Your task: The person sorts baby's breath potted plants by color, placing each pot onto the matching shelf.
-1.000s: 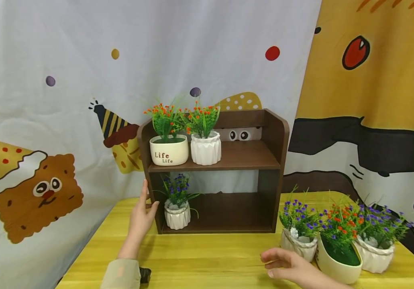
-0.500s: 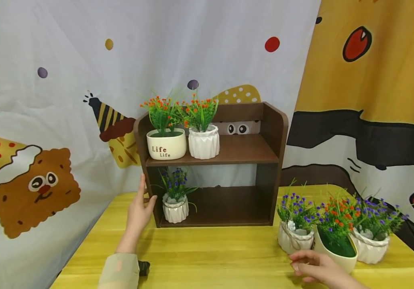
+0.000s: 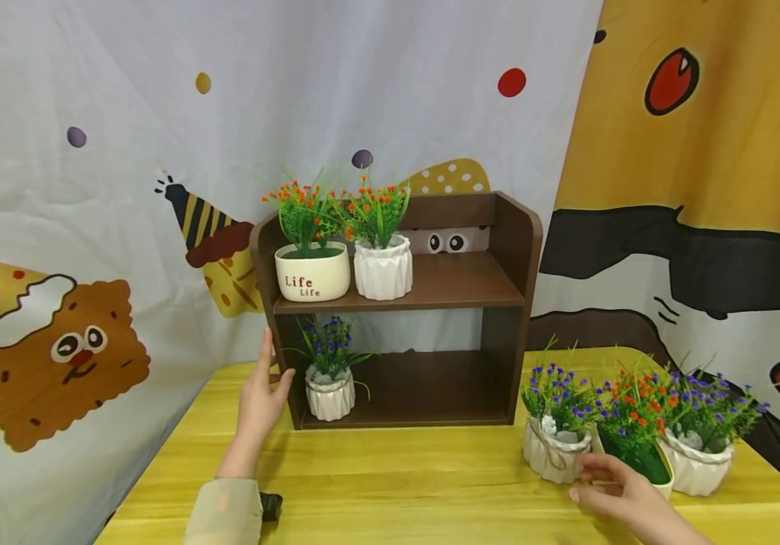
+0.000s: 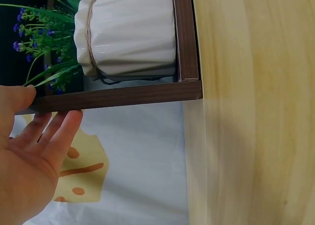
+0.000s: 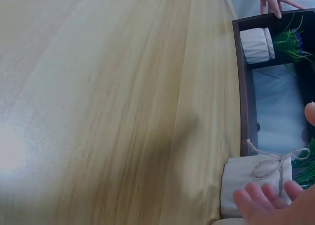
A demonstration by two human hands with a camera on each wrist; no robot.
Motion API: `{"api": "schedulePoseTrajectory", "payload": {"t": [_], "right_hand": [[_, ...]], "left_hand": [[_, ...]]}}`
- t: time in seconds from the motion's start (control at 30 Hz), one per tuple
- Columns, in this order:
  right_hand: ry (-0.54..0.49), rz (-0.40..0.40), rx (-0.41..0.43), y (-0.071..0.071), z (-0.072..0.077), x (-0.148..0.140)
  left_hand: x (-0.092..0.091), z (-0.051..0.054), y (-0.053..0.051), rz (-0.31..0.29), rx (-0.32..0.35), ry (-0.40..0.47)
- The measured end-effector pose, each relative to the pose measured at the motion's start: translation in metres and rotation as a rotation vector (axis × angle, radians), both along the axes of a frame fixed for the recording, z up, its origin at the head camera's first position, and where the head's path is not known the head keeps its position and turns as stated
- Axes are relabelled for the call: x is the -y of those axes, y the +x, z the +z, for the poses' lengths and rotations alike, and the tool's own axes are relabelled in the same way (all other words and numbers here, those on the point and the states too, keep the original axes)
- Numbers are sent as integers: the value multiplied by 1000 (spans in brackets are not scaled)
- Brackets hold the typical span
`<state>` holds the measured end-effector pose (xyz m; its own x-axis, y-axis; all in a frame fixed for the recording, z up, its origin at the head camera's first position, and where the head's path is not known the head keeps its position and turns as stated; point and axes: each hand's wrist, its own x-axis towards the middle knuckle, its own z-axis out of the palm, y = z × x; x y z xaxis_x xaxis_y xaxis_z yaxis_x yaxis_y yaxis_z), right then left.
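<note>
My left hand (image 3: 262,397) holds the left side panel of a brown two-tier shelf (image 3: 508,363). In the left wrist view the thumb lies on one side of the panel and the fingers on the other. My right hand (image 3: 617,492) is beside a white fluted pot with purple flowers (image 3: 553,453), its fingers loosely bent and not closed round it. In the right wrist view a twine bow (image 5: 268,165) shows on that pot. Right of it stand a cream oval pot with orange flowers (image 3: 666,475), partly hidden by the hand, and another white purple-flowered pot (image 3: 701,465).
On the upper tier stand a cream "Life" pot (image 3: 313,274) and a white fluted pot (image 3: 384,269), both orange-flowered. A small purple-flowered pot (image 3: 330,395) sits at the lower tier's left. All stands on a yellow wooden table (image 3: 390,484) before a printed curtain (image 3: 390,76).
My right hand has moved right, from over the table to beside the flower pots. My left hand stays at the shelf's side panel. The head view has shifted slightly.
</note>
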<state>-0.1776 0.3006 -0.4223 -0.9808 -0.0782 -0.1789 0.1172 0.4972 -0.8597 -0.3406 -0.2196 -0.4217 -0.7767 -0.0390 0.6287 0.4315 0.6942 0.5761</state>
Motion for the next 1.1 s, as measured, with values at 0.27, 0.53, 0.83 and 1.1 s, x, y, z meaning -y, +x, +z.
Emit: {"api": "schedulePoseTrajectory", "payload": {"t": [0.27, 0.53, 0.83, 1.1], "right_hand": [[123, 31, 5, -4, -4, 5], [156, 43, -76, -5, -11, 9], [121, -1, -64, -13, -19, 14], [99, -16, -128, -14, -28, 19]], "left_hand": [[0, 0, 1, 5, -3, 2], [-1, 1, 1, 8, -6, 3], [-2, -3, 0, 1, -37, 12], [-1, -4, -1, 2, -37, 11]]}}
